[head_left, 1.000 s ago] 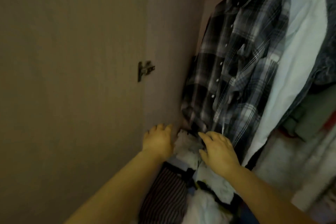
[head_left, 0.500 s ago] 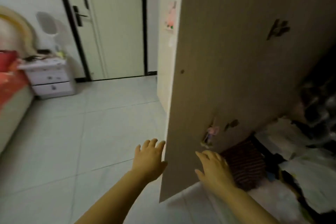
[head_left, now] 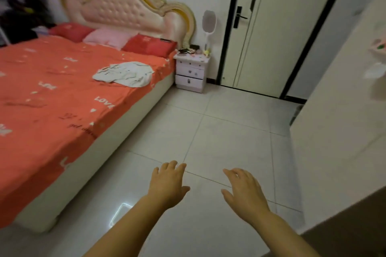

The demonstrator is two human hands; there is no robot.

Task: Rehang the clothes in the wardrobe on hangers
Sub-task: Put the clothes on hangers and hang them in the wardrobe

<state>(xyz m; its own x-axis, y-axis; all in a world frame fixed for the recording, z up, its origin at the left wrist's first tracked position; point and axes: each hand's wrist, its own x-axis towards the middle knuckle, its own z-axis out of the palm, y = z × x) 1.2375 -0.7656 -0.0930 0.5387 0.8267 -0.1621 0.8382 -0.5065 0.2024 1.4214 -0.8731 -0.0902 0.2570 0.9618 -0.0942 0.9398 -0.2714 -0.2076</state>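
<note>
Now: left hand (head_left: 169, 183) and right hand (head_left: 244, 192) hover open and empty over the floor (head_left: 229, 131); the pale crumpled garment (head_left: 125, 74) lies on the bed (head_left: 52, 110), toward the far end of its floor-side edge, so best lift it by the shoulders, ready for a hanger.

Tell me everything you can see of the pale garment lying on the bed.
The pale garment is whitish, soft-looking cloth with faint darker marks. It is crumpled and spread loosely, and it is not on a hanger. It lies on the orange-red bedsheet, toward the side of the bed that faces the tiled floor, below the pillows and apart from them. Only the sheet touches it. Blur hides what kind of garment it is.
</note>
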